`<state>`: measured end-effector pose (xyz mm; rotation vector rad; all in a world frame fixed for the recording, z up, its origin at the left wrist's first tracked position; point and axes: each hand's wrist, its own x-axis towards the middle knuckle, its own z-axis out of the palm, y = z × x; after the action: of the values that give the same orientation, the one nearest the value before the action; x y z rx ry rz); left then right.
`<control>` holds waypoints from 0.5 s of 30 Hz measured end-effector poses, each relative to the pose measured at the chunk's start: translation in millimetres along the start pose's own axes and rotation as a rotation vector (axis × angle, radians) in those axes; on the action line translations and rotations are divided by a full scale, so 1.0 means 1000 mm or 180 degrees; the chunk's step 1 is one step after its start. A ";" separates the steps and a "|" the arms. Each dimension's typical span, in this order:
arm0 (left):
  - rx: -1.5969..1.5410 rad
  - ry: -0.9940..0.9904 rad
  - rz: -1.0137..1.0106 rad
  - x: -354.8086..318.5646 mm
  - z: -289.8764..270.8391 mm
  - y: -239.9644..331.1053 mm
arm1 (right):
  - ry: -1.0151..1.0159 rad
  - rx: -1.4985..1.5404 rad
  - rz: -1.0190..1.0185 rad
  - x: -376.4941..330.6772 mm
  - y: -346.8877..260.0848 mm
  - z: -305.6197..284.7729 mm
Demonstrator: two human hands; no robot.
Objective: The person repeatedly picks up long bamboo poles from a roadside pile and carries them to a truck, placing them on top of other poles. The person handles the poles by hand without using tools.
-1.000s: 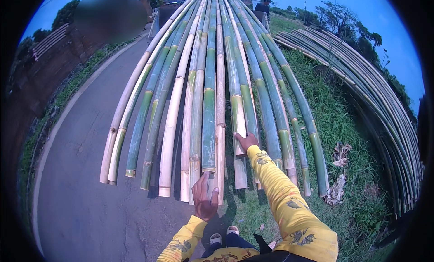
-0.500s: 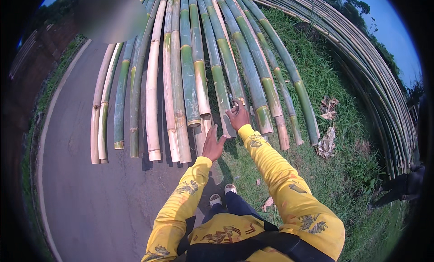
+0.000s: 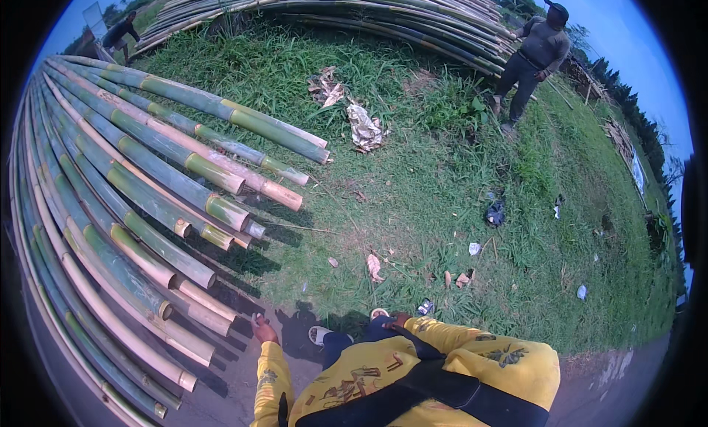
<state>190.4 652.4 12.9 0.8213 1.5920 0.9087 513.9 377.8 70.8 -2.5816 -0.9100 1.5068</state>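
Note:
Long bamboo poles (image 3: 122, 158), green and tan, fan out side by side on the left with their cut ends toward me. Just off the nearest cut ends is my left hand (image 3: 265, 330), apart from them, its fingers partly spread with nothing seen in them. My right hand (image 3: 399, 321) hangs low beside my dark trousers, away from the bamboo; its fingers are small and partly hidden, so their closure is unclear. Both arms wear yellow printed sleeves.
A big stack of bamboo poles (image 3: 383, 14) lies across the back. One person in a cap (image 3: 544, 47) stands at its right end, another person (image 3: 119, 36) bends at far left. Dry leaves (image 3: 365, 128) and a dark plastic bag (image 3: 495, 213) litter the grass (image 3: 435, 176).
My view has swung right, so the poles now sit at the left. Both hands have drawn back from the bamboo ends, the right one down to my side.

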 end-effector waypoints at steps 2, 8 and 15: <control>0.0593 -0.1131 -0.1062 -0.014 -0.029 -0.109 | -0.0326 0.0248 0.0083 -0.008 0.040 0.002; 0.2994 -0.2801 -0.2290 -0.097 0.024 -0.117 | -0.0692 0.1480 0.0117 -0.046 0.167 0.059; 0.4893 -0.3474 -0.0863 -0.136 0.200 -0.094 | -0.0421 0.1512 -0.0970 -0.072 0.329 0.067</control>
<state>406.7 517.2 -34.7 1.6226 1.0634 -1.0968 590.0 51.2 -4.7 -1.9402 -0.7897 1.5831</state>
